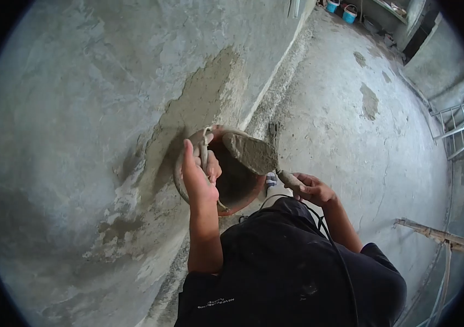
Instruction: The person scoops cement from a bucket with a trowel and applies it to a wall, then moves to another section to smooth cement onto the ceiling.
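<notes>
A round reddish bucket (249,200) with a dark inside hangs or stands beside the plastered wall, in front of my body. My left hand (201,171) is closed round the bucket's mortar-covered handle (205,150) at its left side. In my right hand (312,189) is the handle of a trowel (254,153), its blade coated with grey mortar and lying over the bucket's upper right rim. Whatever lies deep in the bucket is too dark to tell.
Damp mortar (196,92) marks the wall behind the bucket. Blue buckets (349,14) stand at the far top. A metal ladder-like frame (461,128) is at the right, with a wooden beam (436,234) below it. A dark cable (341,256) crosses my shirt.
</notes>
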The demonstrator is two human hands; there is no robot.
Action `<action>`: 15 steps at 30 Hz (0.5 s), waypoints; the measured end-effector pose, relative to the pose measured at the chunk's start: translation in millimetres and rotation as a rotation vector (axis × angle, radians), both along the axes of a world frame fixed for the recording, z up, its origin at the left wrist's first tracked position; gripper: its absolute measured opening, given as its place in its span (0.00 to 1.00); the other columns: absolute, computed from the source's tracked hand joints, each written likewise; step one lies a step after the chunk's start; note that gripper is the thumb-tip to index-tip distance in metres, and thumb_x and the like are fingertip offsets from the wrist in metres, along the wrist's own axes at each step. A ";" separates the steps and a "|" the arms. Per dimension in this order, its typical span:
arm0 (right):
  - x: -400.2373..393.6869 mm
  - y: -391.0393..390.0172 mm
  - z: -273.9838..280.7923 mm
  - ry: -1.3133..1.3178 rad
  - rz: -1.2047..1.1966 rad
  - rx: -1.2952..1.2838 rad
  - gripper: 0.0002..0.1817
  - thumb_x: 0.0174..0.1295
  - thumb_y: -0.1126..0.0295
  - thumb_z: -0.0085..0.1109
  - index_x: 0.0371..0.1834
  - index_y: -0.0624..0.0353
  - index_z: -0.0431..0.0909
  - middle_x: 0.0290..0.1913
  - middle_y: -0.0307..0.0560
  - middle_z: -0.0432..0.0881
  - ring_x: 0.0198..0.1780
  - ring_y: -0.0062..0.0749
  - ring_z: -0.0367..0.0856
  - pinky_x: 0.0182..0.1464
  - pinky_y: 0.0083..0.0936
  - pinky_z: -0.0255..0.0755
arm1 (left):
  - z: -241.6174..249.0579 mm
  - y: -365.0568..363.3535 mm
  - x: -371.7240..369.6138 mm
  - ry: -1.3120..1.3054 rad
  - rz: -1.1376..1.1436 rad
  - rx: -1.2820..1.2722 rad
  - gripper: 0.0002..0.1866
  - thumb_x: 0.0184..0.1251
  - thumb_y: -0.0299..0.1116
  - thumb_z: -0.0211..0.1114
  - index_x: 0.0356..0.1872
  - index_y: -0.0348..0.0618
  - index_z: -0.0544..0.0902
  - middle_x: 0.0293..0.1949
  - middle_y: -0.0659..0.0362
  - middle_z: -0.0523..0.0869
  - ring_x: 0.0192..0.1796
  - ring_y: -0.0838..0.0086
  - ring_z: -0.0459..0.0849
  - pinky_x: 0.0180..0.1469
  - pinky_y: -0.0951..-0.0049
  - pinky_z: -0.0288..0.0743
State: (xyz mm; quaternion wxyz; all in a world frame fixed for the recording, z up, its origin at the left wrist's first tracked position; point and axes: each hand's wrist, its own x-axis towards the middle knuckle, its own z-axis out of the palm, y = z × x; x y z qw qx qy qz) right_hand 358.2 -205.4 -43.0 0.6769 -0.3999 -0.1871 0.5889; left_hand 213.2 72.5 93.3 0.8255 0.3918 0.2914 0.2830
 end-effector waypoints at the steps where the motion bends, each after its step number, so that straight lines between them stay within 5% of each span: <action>1: 3.7 0.4 -11.0 0.007 -0.002 -0.013 0.35 0.63 0.64 0.60 0.69 0.70 0.58 0.43 0.41 0.77 0.40 0.22 0.77 0.41 0.18 0.70 | -4.2 2.4 3.7 0.004 -0.008 0.001 0.37 0.73 0.61 0.44 0.53 0.29 0.76 0.10 0.69 0.58 0.10 0.83 0.51 0.16 0.80 0.46; 15: 114.1 98.0 -23.6 0.219 -0.173 0.087 0.30 0.66 0.69 0.58 0.69 0.57 0.58 0.46 0.38 0.73 0.41 0.24 0.74 0.37 0.21 0.68 | -100.3 24.7 63.5 0.037 0.311 -0.267 0.32 0.70 0.58 0.49 0.54 0.36 0.77 0.09 0.68 0.57 0.11 0.81 0.54 0.17 0.79 0.51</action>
